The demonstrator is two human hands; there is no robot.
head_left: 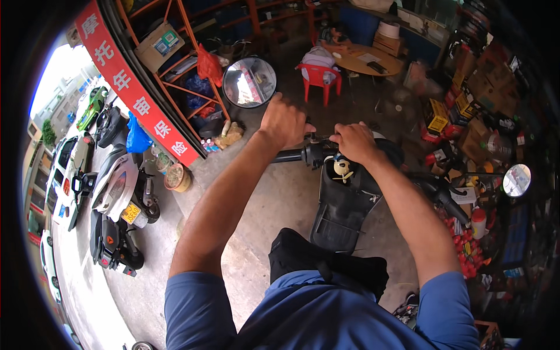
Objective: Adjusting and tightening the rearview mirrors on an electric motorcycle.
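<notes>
Ahead of me stands a dark motor scooter point(341, 219), its handlebar running left to right. My left hand point(284, 122) is closed above the left handlebar grip point(287, 156), beside the round left mirror point(249, 83). It covers the place where the mirror's stem would be, so what it holds is hidden. My right hand point(357, 142) is closed over the middle of the handlebar, its thumb pointing left; its grasp is hidden too. Between the hands, the left switch housing point(314, 154) shows. A small cream-coloured figure point(342, 168) sits in the scooter's front pocket.
Boxes point(436, 116) and loose parts crowd the right, near the right mirror point(517, 181). Behind the scooter are a red chair point(319, 79) and a wooden table point(367, 60) with a person at it. An orange shelf rack point(192, 64) and parked scooters point(114, 192) stand left.
</notes>
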